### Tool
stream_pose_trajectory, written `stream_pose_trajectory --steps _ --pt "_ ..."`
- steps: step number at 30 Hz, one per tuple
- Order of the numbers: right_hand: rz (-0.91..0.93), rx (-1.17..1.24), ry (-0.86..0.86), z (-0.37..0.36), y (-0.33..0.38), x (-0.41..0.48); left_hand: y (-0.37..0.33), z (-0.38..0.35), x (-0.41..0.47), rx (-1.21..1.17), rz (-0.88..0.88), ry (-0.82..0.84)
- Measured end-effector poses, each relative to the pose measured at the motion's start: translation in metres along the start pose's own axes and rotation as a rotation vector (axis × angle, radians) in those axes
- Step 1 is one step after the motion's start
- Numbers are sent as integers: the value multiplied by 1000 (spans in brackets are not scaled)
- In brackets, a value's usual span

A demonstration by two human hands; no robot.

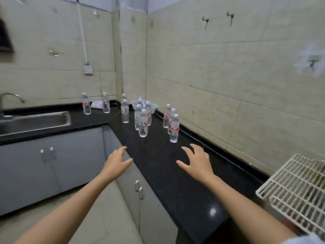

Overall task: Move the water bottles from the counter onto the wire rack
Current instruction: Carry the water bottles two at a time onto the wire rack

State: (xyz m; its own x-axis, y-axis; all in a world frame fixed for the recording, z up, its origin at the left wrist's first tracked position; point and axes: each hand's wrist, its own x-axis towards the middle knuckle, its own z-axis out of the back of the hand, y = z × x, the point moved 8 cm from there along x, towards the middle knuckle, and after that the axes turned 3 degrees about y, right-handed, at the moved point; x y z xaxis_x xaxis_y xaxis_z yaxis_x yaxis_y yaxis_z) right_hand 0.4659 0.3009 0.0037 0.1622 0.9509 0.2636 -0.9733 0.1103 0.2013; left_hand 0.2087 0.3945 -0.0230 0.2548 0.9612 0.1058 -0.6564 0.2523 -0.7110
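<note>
Several clear water bottles with red-and-white labels stand upright on the black counter (158, 155). The nearest ones are a bottle (174, 128) by the right wall and a bottle (143, 123) in the middle cluster. Two more bottles (86, 103) stand at the back left near the sink. A white wire rack (297, 189) sits at the right end of the counter, nothing on it. My left hand (117, 163) is open, held over the counter's front edge. My right hand (197, 162) is open above the counter, just short of the nearest bottle.
A steel sink (35, 121) with a tap (10, 98) is set in the counter at left. A white basket (140, 103) sits in the back corner behind the bottles. Grey cabinets (52, 166) run below. Tiled walls close in the counter on two sides.
</note>
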Motion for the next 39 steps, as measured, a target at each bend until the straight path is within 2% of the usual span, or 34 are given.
stream_pose_trajectory --steps 9,18,21,23,26,32,39 --pt "53 77 174 -103 142 28 142 109 -25 165 232 -171" --pt "182 139 246 -160 232 95 229 154 -23 163 406 -256" --pt "219 164 262 -172 260 126 238 172 -4 156 422 -259" --pt "285 195 254 -194 290 191 258 200 47 168 414 -346" --pt "292 211 255 -197 302 212 259 217 64 190 410 -357" --pt "358 285 258 -227 343 314 281 251 143 156 423 -448" --pt "396 291 341 -280 381 378 329 257 192 101 485 -457"
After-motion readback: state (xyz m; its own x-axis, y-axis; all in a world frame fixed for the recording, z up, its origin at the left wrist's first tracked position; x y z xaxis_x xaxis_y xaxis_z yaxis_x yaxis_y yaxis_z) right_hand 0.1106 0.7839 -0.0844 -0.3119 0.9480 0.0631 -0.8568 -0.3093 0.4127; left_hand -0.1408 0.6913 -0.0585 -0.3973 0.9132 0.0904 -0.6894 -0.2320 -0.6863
